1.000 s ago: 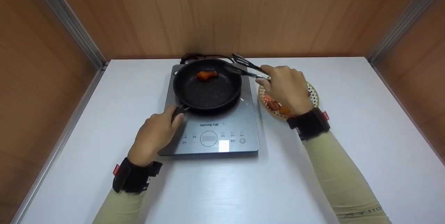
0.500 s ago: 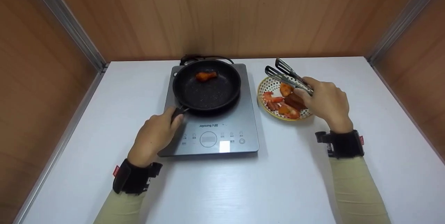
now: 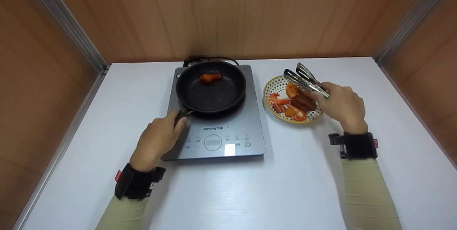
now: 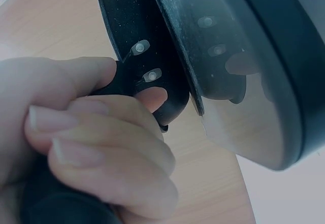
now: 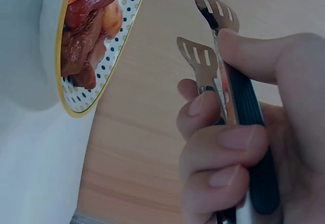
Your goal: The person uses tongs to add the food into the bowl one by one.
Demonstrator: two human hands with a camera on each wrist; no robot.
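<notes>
My left hand [image 3: 159,139] grips the black handle of the frying pan [image 3: 210,98], fingers wrapped round it in the left wrist view. A browned chicken drumstick [image 3: 210,77] lies in the back part of the pan. My right hand [image 3: 342,105] holds metal serving tongs [image 3: 309,81] with slotted ends and dark grips [image 5: 251,112]; the two tips stand slightly apart with nothing between them. Below the tongs is a dotted plate [image 3: 270,87] with a yellow rim, bearing a shrimp [image 3: 278,100], dark brown meat [image 3: 302,102] and several other pieces of food.
Under the pan is a grey induction cooktop [image 3: 234,124] with a touch panel at its front. A black cord [image 3: 221,58] runs behind it. All of this stands on a white table [image 3: 228,190], with wood-grain panels [image 3: 228,15] at the back and both sides.
My right hand has carried the tongs from the pan's right edge rightward to over the plate, uncovering the food there. The left hand and the drumstick have stayed put.
</notes>
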